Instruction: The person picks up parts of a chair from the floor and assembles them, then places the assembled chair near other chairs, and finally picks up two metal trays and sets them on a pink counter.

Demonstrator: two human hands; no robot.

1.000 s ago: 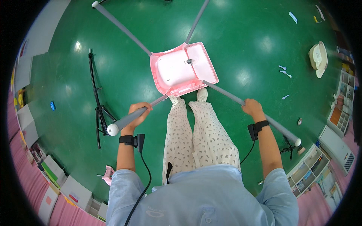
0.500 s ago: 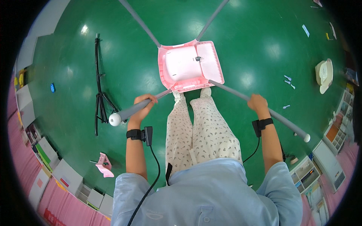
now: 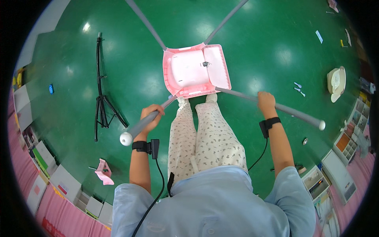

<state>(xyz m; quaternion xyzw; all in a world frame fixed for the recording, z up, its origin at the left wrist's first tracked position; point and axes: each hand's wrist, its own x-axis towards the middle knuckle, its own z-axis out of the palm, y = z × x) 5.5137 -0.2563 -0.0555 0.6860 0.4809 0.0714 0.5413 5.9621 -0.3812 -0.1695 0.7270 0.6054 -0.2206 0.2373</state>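
Note:
An upturned pink plastic seat (image 3: 187, 69), likely a child's high chair, rests on the floor by my feet with its underside facing up. Long grey tubular legs splay out from its corners. My left hand (image 3: 153, 112) is wrapped round the near left leg (image 3: 139, 128), which ends in a white cap (image 3: 126, 139) close to me. Round the near right leg (image 3: 300, 114) my right hand (image 3: 267, 102) is closed, partway along it; that leg has a white cap too. Two far legs (image 3: 148, 25) reach away past the upper edge, untouched.
A folded black tripod stand (image 3: 100, 87) lies on the green floor at left, with a small pink part (image 3: 104, 172) nearer me. Light spoons (image 3: 299, 89) and a cream basin (image 3: 336, 83) are at right. White storage boxes (image 3: 68, 180) line the near left side.
The near left leg's capped end has come down toward me, while the near right leg's end has swung up and away. Both hands keep their hold; the view has shifted slightly.

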